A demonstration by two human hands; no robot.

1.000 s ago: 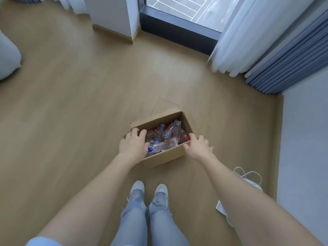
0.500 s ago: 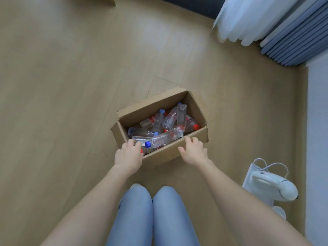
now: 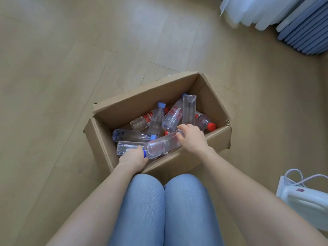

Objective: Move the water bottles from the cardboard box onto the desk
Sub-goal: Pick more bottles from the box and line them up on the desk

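Underneath the held bottle [image 3: 159, 147] lie jumbled bottles [image 3: 156, 119] — white appliance [image 3: 305, 201] near box [image 3: 218, 139].

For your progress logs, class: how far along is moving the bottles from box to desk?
Done: nothing visibly; no desk is in view. In hand: left hand and right hand grip the top bottle inside the cardboard box on the floor. Left: that one plus the other bottles.

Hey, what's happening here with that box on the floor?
A person bends over an open cardboard box on the wooden floor, full of water bottles. Both hands hold the topmost bottle: the left hand at its blue cap, the right hand at its base. It is not yet lifted out.
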